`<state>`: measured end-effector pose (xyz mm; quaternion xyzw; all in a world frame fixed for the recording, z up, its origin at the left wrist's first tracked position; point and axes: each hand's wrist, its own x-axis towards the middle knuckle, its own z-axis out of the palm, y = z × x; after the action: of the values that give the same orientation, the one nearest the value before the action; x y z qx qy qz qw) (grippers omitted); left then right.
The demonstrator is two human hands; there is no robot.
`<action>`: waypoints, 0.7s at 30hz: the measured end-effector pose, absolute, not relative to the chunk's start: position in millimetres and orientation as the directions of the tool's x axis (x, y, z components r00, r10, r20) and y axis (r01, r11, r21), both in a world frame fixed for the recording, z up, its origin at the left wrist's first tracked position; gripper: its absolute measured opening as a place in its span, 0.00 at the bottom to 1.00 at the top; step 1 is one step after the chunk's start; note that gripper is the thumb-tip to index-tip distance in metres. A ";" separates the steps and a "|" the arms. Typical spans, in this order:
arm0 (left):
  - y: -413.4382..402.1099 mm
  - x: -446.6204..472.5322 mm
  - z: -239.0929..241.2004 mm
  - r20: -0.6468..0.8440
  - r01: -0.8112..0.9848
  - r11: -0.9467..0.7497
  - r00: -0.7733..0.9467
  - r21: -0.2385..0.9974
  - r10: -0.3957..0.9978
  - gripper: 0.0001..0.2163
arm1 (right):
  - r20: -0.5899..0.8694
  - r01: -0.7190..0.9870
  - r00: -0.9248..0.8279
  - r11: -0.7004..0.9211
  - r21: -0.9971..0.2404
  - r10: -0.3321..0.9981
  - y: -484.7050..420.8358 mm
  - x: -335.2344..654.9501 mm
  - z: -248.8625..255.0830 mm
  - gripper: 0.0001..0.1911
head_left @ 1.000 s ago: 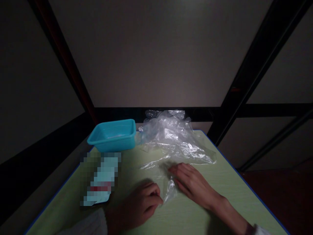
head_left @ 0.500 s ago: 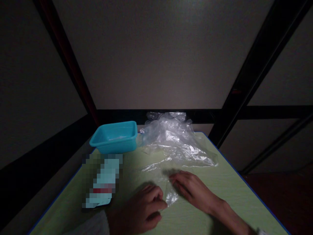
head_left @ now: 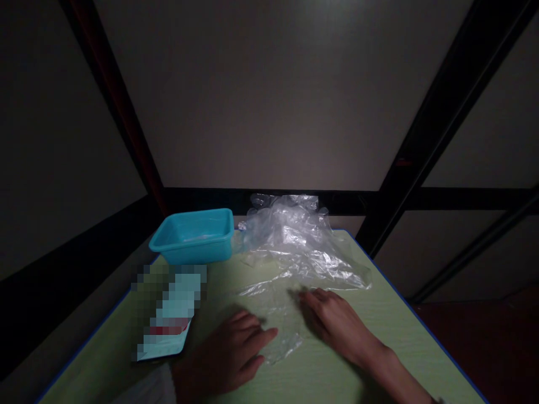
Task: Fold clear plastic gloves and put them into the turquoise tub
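A thin clear plastic sheet (head_left: 283, 331) lies flat on the green table (head_left: 379, 336) between my hands. My left hand (head_left: 229, 354) rests on the table at the sheet's left edge, its fingers stretched out and pressing on the plastic. My right hand (head_left: 334, 322) lies palm down on the sheet's right side, fingers extended toward the far end. Behind them sits a crumpled heap of clear plastic bags (head_left: 295, 241).
A turquoise plastic tub (head_left: 191, 237) stands at the table's far left corner. A flat pale object (head_left: 168, 314), blurred out, lies near the left edge. Dark frame bars (head_left: 421, 151) rise behind the table on both sides. The room is dim.
My left hand has uncurled from a loose fist to flat fingers on the sheet. My right hand has slid slightly to the right. The sheet lies flatter than before.
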<state>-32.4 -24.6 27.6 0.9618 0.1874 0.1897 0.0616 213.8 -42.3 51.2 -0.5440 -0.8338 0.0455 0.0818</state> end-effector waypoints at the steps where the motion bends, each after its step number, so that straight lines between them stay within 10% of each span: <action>1: -24.1 -33.4 28.0 0.338 0.335 -0.925 0.862 0.181 0.378 0.17 | 0.094 0.901 -0.393 0.403 -0.162 0.915 -42.1 213.8 51.6 0.19; 14: -57.9 -10.8 53.3 0.239 0.212 -0.933 0.928 0.291 0.286 0.12 | 0.186 0.837 -0.466 0.499 -0.223 0.865 -38.6 217.6 42.2 0.32; 21: -15.8 -44.6 34.4 0.427 0.518 -0.838 0.727 0.172 0.537 0.14 | 0.168 0.890 -0.380 0.409 -0.203 0.910 -38.1 219.6 45.2 0.34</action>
<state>-44.6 -15.8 34.4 0.9291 0.2838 0.2363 0.0205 219.6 -38.1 45.2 -0.5421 -0.8297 0.0393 0.1271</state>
